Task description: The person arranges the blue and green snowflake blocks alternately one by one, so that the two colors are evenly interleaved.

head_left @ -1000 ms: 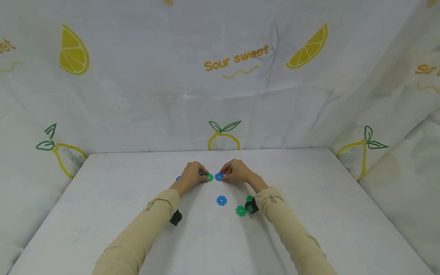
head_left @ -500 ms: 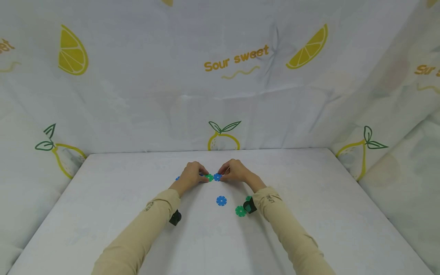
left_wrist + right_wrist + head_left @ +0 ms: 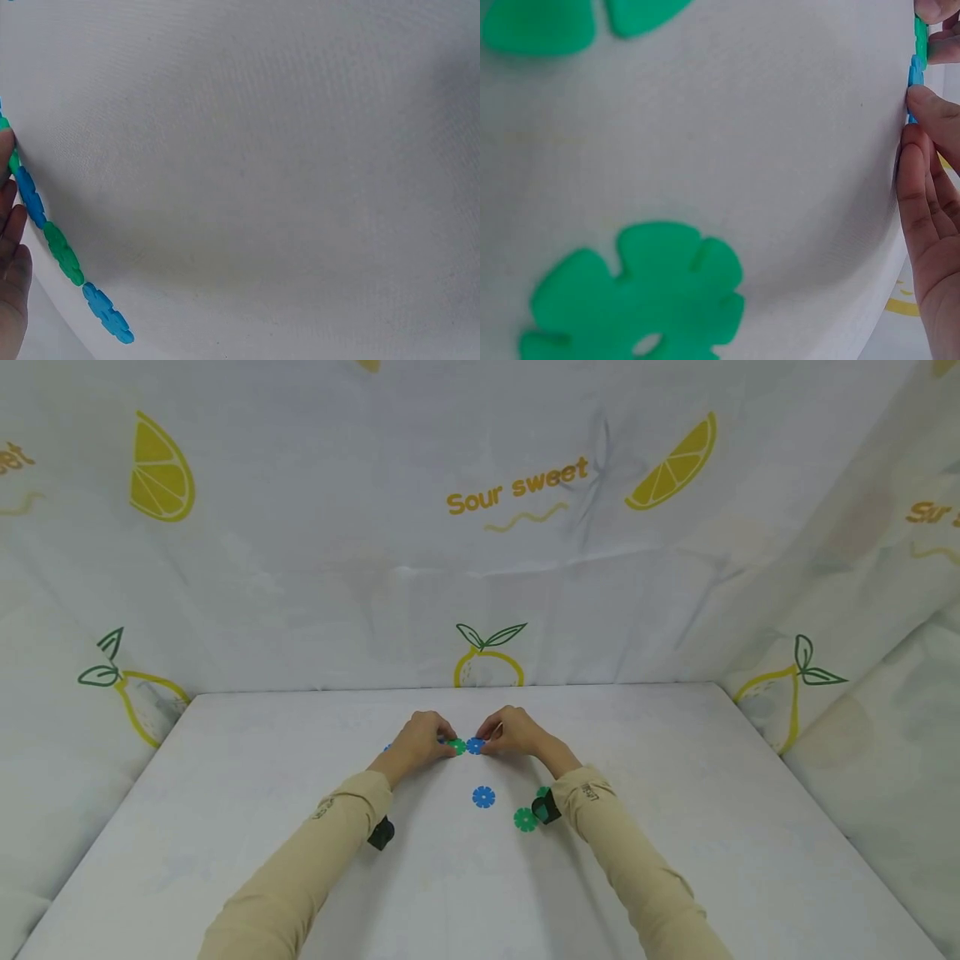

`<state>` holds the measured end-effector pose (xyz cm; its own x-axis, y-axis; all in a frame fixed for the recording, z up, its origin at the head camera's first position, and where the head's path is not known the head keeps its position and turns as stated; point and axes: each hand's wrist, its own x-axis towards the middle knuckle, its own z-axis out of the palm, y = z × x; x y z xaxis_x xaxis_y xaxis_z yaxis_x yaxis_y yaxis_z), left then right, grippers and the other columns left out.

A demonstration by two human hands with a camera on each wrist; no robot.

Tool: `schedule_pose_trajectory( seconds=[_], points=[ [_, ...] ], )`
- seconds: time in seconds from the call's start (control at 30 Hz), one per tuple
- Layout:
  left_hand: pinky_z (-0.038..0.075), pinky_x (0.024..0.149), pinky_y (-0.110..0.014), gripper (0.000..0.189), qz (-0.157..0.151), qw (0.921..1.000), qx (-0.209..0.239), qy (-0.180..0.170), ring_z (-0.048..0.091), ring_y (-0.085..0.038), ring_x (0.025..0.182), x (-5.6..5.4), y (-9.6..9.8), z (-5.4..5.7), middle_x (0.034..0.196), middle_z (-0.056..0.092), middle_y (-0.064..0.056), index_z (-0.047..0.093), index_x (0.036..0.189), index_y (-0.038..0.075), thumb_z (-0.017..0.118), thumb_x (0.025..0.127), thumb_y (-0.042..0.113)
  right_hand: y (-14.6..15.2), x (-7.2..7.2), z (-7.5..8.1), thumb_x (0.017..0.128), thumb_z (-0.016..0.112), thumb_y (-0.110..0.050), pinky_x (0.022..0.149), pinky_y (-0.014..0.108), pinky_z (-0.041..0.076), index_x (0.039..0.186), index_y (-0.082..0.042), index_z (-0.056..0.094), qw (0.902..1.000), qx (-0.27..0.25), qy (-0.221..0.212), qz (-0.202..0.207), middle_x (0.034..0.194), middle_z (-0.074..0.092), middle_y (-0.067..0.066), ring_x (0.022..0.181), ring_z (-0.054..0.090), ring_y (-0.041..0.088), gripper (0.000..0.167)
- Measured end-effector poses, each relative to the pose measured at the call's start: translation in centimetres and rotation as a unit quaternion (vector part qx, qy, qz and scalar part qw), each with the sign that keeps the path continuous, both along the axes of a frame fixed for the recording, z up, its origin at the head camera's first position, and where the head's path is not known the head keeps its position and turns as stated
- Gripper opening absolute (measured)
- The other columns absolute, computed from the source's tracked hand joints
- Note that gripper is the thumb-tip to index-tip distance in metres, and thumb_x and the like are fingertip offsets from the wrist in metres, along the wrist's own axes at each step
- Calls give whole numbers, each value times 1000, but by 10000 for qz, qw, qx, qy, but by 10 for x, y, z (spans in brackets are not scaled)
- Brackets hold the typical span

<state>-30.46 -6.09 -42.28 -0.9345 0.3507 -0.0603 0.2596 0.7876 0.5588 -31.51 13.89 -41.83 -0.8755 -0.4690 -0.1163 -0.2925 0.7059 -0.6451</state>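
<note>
**Round, notched green plastic disc [image 3: 458, 747] and matching blue disc [image 3: 473, 746] held edge to edge on the far part of the white table [image 3: 750, 827]**

The green disc is pinched between the thumb and fingers of the left hand [image 3: 422, 741], in a narrow grip. The blue disc, just to its right, is pinched just as narrowly by the right hand [image 3: 517, 732]. Their edges are brought together; whether the notches are interlocked cannot be told.

To the left of the pinched green disc, a row is continued, as is shown in the left wrist view, by a second blue disc [image 3: 31, 196], a second green disc [image 3: 64, 255] and an end blue disc [image 3: 109, 313]. Most of this row is hidden behind the left hand in the head view.

Nearer on the table, a loose blue disc [image 3: 483, 797] is laid flat. To its right, a loose green disc [image 3: 526, 819] is seen, with a farther green disc [image 3: 543, 792] partly covered by the black wrist camera [image 3: 546, 808]. Both arms are covered by beige sleeves [image 3: 292, 868].
</note>
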Motion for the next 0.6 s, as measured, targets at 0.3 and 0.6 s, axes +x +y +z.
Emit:
schedule_pose_trajectory(
  seconds=[0.3, 0.6],
  points=[
    [50, 90, -37, 21, -253, 9993, -87, 256, 62, -24, 104, 0, 1, -2, 106, 69, -10, 75, 98, 3, 79, 79, 12, 0, -1, -2, 80, 77, -7, 67, 21, 50, 97, -2, 73, 10000, 7, -6, -12, 87, 71, 2, 73, 59, 9, 18],
    [49, 93, -39, 22, -369, 9984, 191, 394, 61, -27, 105, 4, -1, -1, 106, 67, -13, 74, 98, 2, 79, 79, 10, 1, -1, -2, 79, 77, -7, 67, 21, 52, 98, -2, 72, 10000, -68, -17, 19, 89, 70, 3, 74, 60, 9, 20]
  ],
)
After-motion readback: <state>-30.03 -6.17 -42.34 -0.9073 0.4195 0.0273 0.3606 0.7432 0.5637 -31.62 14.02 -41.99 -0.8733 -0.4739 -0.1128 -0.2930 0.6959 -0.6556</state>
